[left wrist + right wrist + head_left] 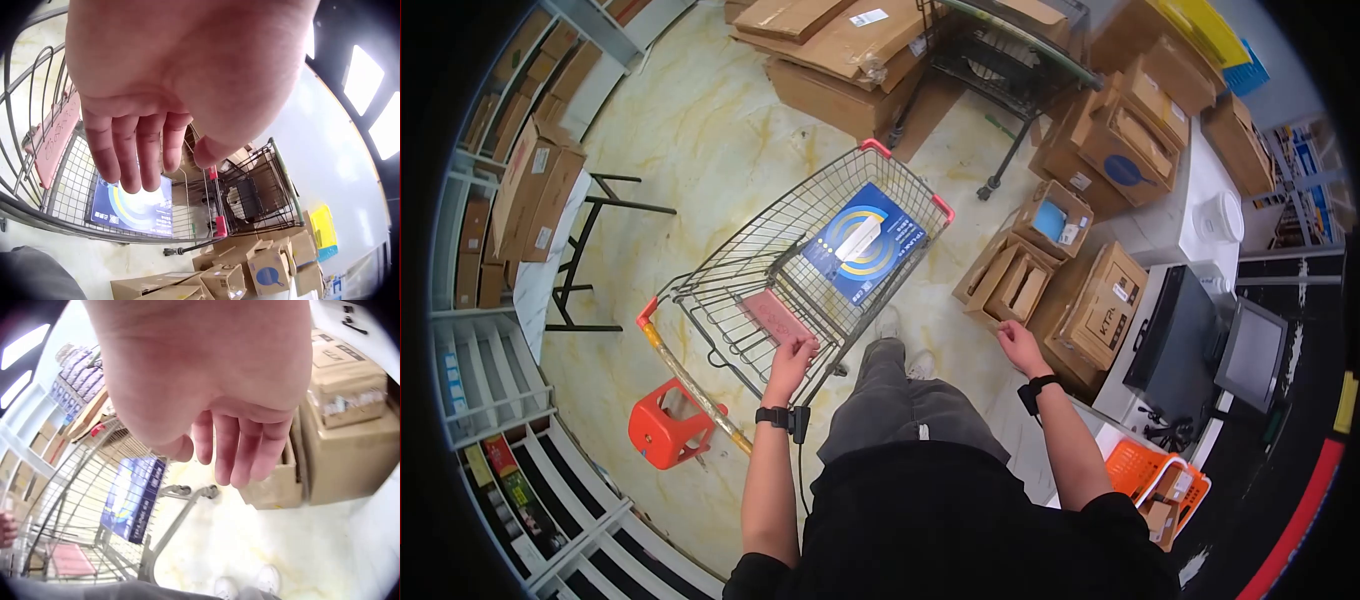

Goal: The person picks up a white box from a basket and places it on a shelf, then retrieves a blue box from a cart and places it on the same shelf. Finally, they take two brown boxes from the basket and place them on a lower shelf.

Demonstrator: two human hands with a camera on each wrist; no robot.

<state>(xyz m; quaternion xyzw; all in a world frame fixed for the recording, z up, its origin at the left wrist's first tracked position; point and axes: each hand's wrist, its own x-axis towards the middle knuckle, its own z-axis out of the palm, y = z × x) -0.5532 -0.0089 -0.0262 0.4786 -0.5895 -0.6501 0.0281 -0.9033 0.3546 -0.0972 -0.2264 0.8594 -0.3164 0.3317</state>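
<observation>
A wire shopping cart (730, 240) with red corner caps stands in front of the person, a flat blue box (865, 243) lying inside it. Near the handle end is a pink panel (778, 317). The left hand (793, 362) is over the cart's near side by that panel; in the left wrist view the hand (181, 94) has loosely bent fingers and holds nothing. Away to the right, the right hand (1022, 350) hangs beside the cardboard boxes. Seen from the right wrist, this hand (212, 387) is empty too, its fingers relaxed.
A red stool (662, 425) stands by the cart handle. Cardboard boxes (1100, 310) are stacked at the right, near a monitor (1250, 352) and an orange basket (1135, 470). A second cart (1000, 60) and flattened cartons (840, 50) stand beyond. Shelves (495, 375) line the left.
</observation>
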